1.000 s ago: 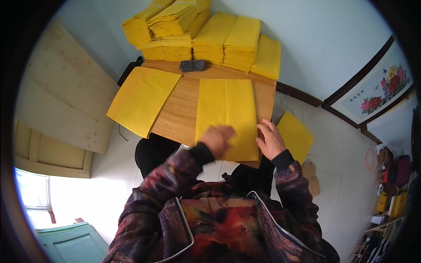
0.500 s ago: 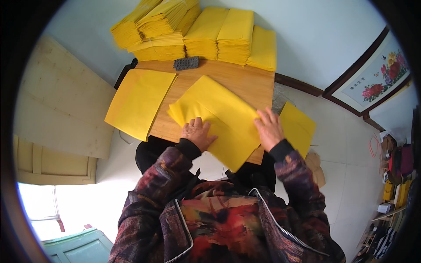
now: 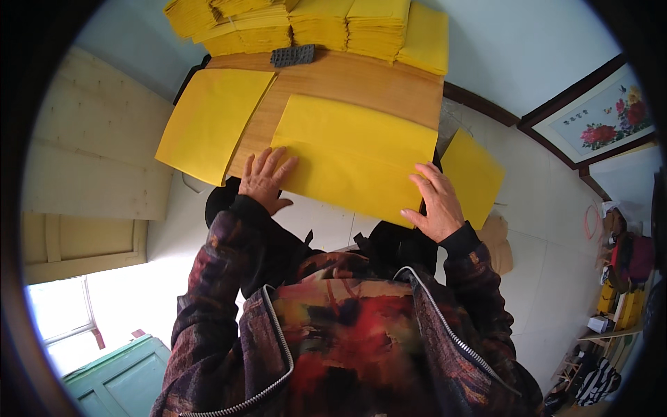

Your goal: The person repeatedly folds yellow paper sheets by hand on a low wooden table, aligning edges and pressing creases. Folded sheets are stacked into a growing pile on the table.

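A large yellow paper sheet [image 3: 354, 154] lies crosswise on the wooden table [image 3: 361, 87], its near edge hanging over the table's front. My left hand [image 3: 264, 179] rests flat, fingers apart, on the sheet's near left corner. My right hand [image 3: 436, 201] presses flat on its near right corner. Neither hand grips anything.
Another yellow sheet [image 3: 212, 121] overhangs the table's left side. A third sheet [image 3: 472, 177] sits lower at the right. Tall stacks of yellow paper [image 3: 313, 28] fill the table's far edge, with a dark grey block [image 3: 292, 55] in front. A framed flower picture [image 3: 597, 118] leans at the right.
The sheet has been turned from lengthwise to crosswise on the table. Both hands have spread apart to its near corners.
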### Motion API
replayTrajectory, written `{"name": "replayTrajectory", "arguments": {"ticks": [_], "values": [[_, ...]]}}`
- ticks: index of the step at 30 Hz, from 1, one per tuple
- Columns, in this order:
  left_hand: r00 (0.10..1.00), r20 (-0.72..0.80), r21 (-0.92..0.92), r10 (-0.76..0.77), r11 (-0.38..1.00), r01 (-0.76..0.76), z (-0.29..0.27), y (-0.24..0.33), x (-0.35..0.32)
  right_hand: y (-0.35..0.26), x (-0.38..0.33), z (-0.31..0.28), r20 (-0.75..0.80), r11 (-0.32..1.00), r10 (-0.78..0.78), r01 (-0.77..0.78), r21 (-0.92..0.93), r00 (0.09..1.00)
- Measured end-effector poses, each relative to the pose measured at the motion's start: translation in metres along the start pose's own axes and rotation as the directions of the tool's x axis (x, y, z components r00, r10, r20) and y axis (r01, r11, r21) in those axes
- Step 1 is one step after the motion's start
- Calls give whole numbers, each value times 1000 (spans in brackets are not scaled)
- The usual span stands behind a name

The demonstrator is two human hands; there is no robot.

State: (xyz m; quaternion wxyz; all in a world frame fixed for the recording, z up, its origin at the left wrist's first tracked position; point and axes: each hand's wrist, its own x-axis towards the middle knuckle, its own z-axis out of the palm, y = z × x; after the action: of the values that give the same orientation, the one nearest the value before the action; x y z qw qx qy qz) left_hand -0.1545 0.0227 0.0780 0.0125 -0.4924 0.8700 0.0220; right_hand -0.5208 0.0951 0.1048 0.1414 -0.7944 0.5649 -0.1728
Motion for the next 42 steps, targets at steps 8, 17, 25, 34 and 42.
{"name": "replayTrajectory", "arguments": {"ticks": [8, 17, 25, 34, 42], "values": [[969, -246, -91, -20, 996, -2, 16, 6, 0, 21, -28, 15, -164, 970, 178, -145, 196, 970], [935, -313, -642, -168, 763, -78, 15, -41, 24, 62, 5, 60, -93, 373, 507, -121, 920, 857], [917, -1, -908, -398, 384, 166, 50, -65, 76, 39, 17, 67, -156, 599, 481, -193, 778, 863], [885, -278, -672, -373, 734, 99, 51, -47, 80, 41, 18, 66, -243, 865, 360, -225, 449, 901], [866, -388, -531, -314, 845, 69, 45, -45, 81, 23, 25, 45, -323, 962, 237, -268, -55, 916]]}}
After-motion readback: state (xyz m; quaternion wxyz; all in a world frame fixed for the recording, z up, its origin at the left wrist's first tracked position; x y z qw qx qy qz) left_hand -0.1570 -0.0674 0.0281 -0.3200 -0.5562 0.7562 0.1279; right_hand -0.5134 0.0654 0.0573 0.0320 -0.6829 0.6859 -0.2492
